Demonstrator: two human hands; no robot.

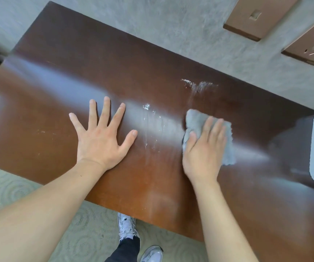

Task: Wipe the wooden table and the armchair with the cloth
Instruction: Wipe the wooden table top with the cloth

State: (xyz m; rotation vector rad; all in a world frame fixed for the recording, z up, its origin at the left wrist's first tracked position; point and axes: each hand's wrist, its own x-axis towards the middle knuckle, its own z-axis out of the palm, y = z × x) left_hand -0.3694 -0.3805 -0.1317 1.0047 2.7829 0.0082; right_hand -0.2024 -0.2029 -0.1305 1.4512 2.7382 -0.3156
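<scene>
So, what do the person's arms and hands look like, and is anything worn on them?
Both arms are bare up to the frame edge: no sleeves show. The left hand and right hand wear no gloves, and no rings, watch or bracelets are visible. Nails are short and unpainted.

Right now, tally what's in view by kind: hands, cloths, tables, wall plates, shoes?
Bare hands: 2, left hand and right hand
Grey fluffy cloth: 1
Brown wooden table: 1
Copper-coloured wall plates: 2
White sneakers: 2
Total: 8
</scene>
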